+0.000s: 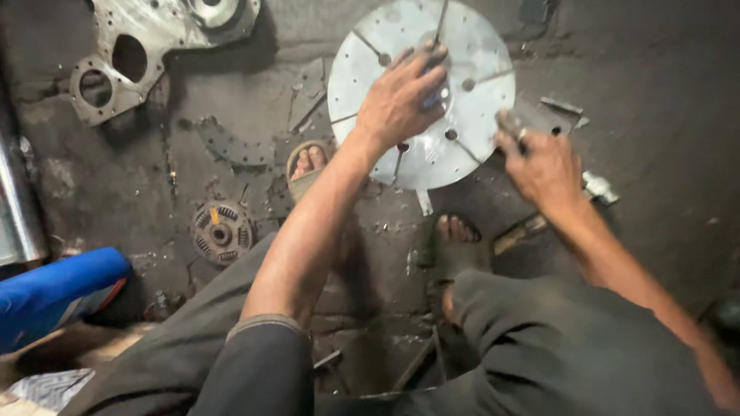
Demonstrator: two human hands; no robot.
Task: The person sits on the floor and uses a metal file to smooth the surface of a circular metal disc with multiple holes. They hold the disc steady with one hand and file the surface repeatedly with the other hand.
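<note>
Dark, grimy workshop floor [655, 69]. Round slotted metal disc [478, 46] lying flat on it, ahead of sandalled feet. Left hand [401, 96] spread flat over disc centre, fingers apart, pressing. Right hand [543, 166] at disc's right edge; blurred, possibly pinching something small.

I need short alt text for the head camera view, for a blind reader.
A person's left hand presses on a round slotted metal disc on a dirty floor; the right hand grips its edge. A clutch hub lies nearby.

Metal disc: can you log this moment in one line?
left hand on metal disc | right hand at disc edge | floor
</note>
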